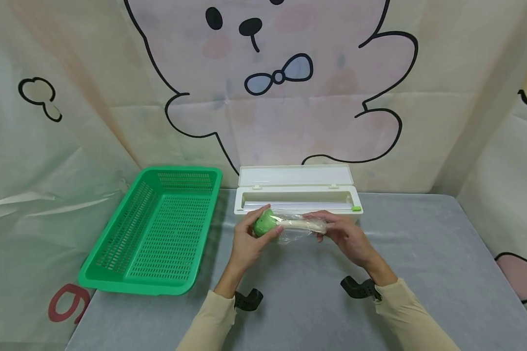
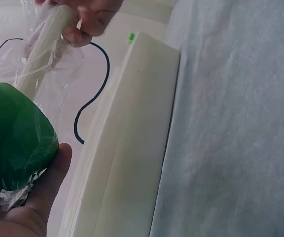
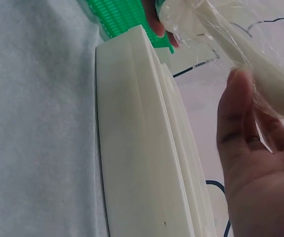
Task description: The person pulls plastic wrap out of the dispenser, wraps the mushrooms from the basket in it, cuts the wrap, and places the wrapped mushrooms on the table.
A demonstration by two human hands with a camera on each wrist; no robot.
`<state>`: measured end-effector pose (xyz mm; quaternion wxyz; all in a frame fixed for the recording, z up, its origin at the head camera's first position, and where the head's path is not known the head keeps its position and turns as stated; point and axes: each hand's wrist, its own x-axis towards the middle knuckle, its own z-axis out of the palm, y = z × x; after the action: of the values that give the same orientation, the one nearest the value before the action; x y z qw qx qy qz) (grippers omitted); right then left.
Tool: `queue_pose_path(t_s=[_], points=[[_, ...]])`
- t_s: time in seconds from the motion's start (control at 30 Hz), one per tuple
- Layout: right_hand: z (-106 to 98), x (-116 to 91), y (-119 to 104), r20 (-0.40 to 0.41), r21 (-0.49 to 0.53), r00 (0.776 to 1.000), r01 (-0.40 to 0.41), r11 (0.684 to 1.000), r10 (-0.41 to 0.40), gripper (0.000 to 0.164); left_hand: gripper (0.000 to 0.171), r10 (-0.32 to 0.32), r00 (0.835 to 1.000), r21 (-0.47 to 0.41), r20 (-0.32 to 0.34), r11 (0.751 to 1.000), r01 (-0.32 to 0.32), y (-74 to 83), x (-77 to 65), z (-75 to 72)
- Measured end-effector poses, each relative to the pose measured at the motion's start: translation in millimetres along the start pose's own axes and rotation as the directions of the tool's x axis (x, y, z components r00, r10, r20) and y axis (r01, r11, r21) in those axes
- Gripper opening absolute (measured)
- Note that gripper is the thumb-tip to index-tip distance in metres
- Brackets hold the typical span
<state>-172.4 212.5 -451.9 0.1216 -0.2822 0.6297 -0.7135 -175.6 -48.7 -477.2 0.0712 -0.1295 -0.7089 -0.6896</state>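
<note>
Clear plastic film wraps an item with a smooth green rounded head (image 1: 265,222) and a long cream handle (image 1: 300,224); its kind cannot be told. My left hand (image 1: 248,239) grips the green head between thumb and fingers. At the other side, my right hand (image 1: 349,239) pinches the film-covered handle end, thumb in front in the right wrist view. Loose film (image 2: 65,74) bunches round the handle and hangs below it. Both hands hold the item level above the table, just before a white cling film dispenser (image 1: 296,189), whose lid is raised.
A green slotted basket (image 1: 185,282) stands left of the dispenser on the grey-covered table (image 1: 421,273). A light green slider (image 1: 356,208) sits at the dispenser's right front edge. Behind the table hangs a cloth backdrop (image 1: 290,126) with a cartoon print.
</note>
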Motion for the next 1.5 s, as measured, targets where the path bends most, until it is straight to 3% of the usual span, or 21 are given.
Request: queue_pose_path(t_s=[0.13,0.3,0.47,0.6,0.77,0.9,1.03,1.17,1.33,1.5], points=[[0,-1,2,-0.021,-0.071,1.000,-0.013,0.997,0.012,0.049,0.054,-0.020,1.000,-0.001,-0.019,1.000,0.020,1.6,0.7,0.1],[2,-1,5,-0.142,-0.208,0.987,-0.110,0.972,0.081,0.033,0.052,-0.020,1.000,-0.012,-0.024,1.000,0.019,3.2,1.1,-0.1],[5,0,7,-0.199,-0.244,0.977,-0.122,0.962,0.074,0.039,0.052,-0.011,1.000,-0.025,-0.014,1.000,0.011,2.2,1.1,0.0],[7,1,7,-0.180,-0.313,0.983,-0.076,0.947,0.019,0.039,0.052,-0.016,1.000,-0.013,-0.001,1.000,0.016,1.5,1.5,0.3],[9,4,5,-0.094,-0.417,0.996,-0.028,0.909,-0.013,0.046,0.048,-0.056,0.998,-0.001,0.010,0.998,0.056,3.6,1.2,0.3],[10,5,4,-0.060,-0.426,0.998,-0.039,0.904,0.015,0.042,0.046,-0.103,0.994,0.012,0.046,0.995,0.103,6.4,0.5,0.6],[11,6,4,-0.027,-0.360,0.999,-0.032,0.932,0.024,0.033,0.048,-0.128,0.985,0.040,0.119,0.991,0.124,8.7,-0.6,1.0],[13,6,3,-0.022,-0.323,0.999,-0.050,0.945,0.045,0.034,0.046,-0.069,0.984,0.071,0.167,0.996,0.057,9.6,-0.9,1.0],[17,7,3,-0.026,-0.358,0.999,-0.045,0.933,0.038,0.045,0.032,-0.008,0.992,0.095,0.122,0.995,-0.004,9.1,0.6,2.5],[19,7,5,-0.054,-0.311,0.998,-0.057,0.949,0.042,0.030,0.034,0.017,0.982,0.131,0.188,0.990,-0.042,7.3,1.4,2.0]])
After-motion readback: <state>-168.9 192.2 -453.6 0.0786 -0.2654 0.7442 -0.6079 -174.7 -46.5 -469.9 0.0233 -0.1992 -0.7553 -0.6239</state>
